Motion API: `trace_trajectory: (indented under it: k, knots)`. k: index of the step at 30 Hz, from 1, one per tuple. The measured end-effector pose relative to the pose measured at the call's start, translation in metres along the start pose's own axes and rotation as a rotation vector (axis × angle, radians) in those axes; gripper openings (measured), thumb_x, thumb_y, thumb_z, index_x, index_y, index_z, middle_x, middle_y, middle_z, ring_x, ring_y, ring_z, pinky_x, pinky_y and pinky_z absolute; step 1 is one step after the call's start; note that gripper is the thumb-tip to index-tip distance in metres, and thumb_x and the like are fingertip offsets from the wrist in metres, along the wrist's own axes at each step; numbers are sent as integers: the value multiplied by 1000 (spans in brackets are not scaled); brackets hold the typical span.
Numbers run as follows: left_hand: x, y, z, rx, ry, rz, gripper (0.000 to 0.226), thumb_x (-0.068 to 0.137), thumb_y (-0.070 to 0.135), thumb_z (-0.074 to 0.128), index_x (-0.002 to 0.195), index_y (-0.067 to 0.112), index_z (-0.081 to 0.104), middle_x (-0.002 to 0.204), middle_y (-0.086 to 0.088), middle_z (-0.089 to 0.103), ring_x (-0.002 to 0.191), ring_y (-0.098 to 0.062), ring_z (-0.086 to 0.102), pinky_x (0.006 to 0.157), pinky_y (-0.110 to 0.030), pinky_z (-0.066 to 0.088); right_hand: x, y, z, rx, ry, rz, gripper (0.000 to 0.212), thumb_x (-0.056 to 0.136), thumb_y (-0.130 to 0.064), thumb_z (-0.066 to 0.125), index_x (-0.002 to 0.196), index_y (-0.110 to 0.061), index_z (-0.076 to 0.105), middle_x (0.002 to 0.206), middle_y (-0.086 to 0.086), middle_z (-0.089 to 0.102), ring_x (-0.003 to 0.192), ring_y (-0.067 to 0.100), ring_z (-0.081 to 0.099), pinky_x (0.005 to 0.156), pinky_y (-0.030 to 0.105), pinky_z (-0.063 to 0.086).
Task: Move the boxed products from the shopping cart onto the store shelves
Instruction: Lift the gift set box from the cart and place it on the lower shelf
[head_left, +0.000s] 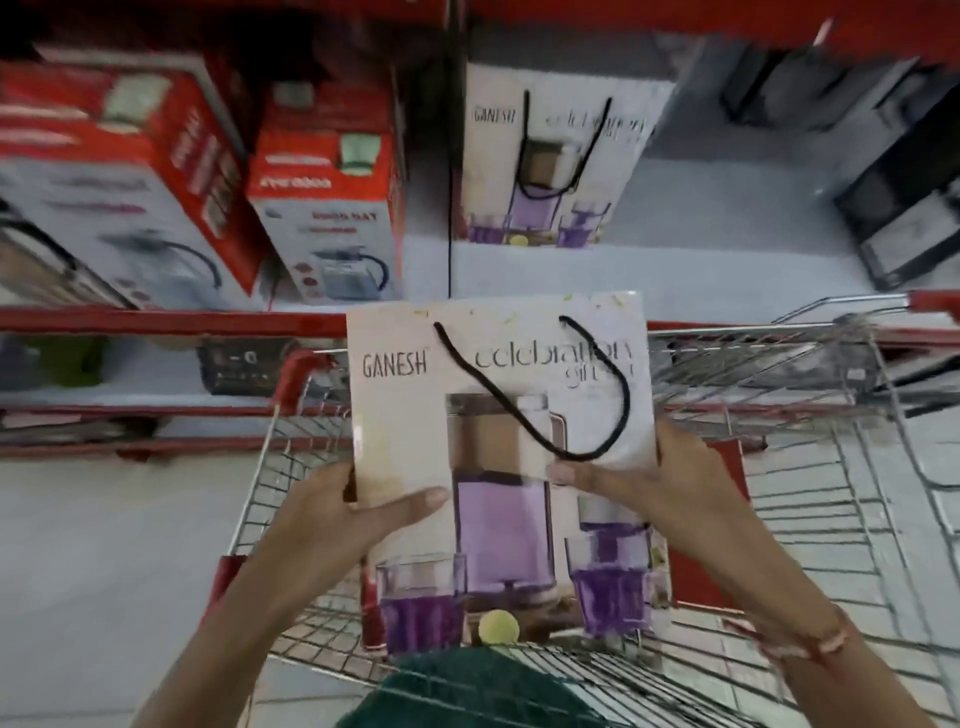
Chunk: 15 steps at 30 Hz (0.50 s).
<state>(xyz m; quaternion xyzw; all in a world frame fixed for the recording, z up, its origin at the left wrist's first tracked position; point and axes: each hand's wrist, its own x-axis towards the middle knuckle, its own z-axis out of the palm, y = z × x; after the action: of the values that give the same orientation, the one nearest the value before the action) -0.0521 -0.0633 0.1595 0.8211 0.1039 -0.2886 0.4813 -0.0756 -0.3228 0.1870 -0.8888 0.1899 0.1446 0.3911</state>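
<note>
Both hands, left hand (358, 506) and right hand (639, 480), pinched a gift box (498, 447) by its sides above the shopping cart (779, 415); beyond, a matching box (556, 156) stood on the shelf (701, 234). The loose cord handle could snag.

Bare shelf floor (727, 228) open between matching gift box (550, 156) and dark boxes (893, 208), kettle boxes (322, 197) crowding left

Both hands (358, 499) hold gift box (498, 415)
</note>
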Motion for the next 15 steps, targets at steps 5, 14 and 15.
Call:
trace_trajectory:
  k: [5,14,15]
  knots:
    - [-41,15,-22,-55,34,70,57,47,56,76,97,29,69,89,16,74,86,-5,69,78,-30,54,-38,-19,-15,-44,65,-96,74,50,-78,69,106,-31,61,89,-13,73,69,2,70,72,32,58]
    - [-40,21,-23,40,24,133,56,43,63,78,89,31,68,94,11,75,87,-6,69,87,-36,55,-39,-7,-9,73,71,-124,77,46,-72,76,113,-37,59,93,-20,73,86,-3,67,76,25,56]
    - [-34,23,-22,74,22,157,57,43,63,80,89,31,69,94,10,75,87,-6,69,85,-35,56,-35,-4,-10,112,60,-111,72,46,-65,81,110,-37,60,90,-24,74,84,-6,68,74,21,55]
